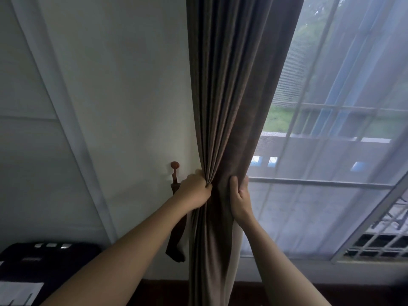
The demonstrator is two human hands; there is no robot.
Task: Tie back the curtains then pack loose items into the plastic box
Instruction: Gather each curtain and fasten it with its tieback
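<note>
A brown curtain (pixel 229 89) hangs down the middle of the view, gathered into tight folds at waist height. My left hand (pixel 194 191) grips the gathered folds from the left side. My right hand (pixel 239 195) wraps its fingers round the curtain's right edge at the same height. On the wall just left of the curtain sits a reddish wooden hook (pixel 174 167). A dark brown tieback strap (pixel 175 246) hangs from the hook, partly hidden behind my left forearm. No plastic box is in view.
A sheer white curtain (pixel 331 151) covers the window to the right, with a railing and greenery behind it. A white wall with a frame strip (pixel 72 133) fills the left. A dark object (pixel 44 261) with white paper lies at bottom left. A window grille (pixel 379 244) shows at bottom right.
</note>
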